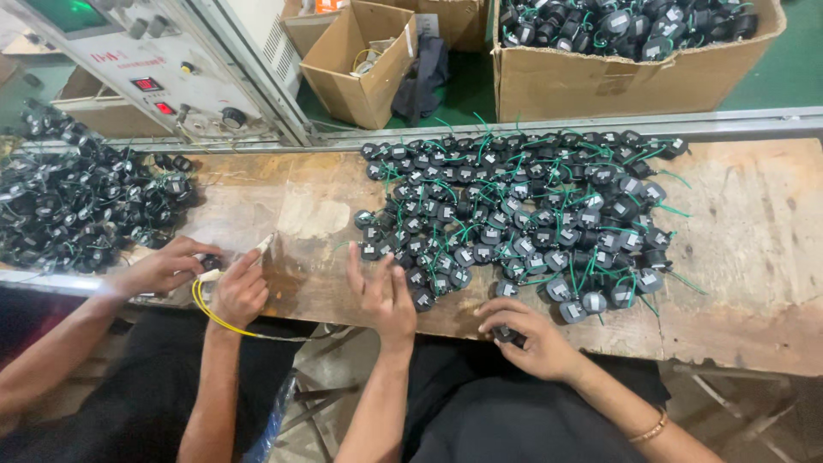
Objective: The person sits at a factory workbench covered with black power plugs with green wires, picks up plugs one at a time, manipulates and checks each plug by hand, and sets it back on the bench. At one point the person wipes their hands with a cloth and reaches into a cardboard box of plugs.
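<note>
My left hand (383,294) lies flat on the wooden bench (754,249) with its fingers apart, holding nothing. Its fingertips touch the near left edge of a large pile of small round black parts with green wires (523,214). My right hand (525,333) rests at the bench's front edge, fingers curled around one small black part (506,334) of the same kind. That hand sits just below the pile's near edge.
A co-worker at the left holds a pale probe tool (261,247) with a yellow wire (210,313) over a black part. A second heap of black parts (77,206) lies far left, below a grey test machine (154,77). Cardboard boxes (557,81) stand behind the bench.
</note>
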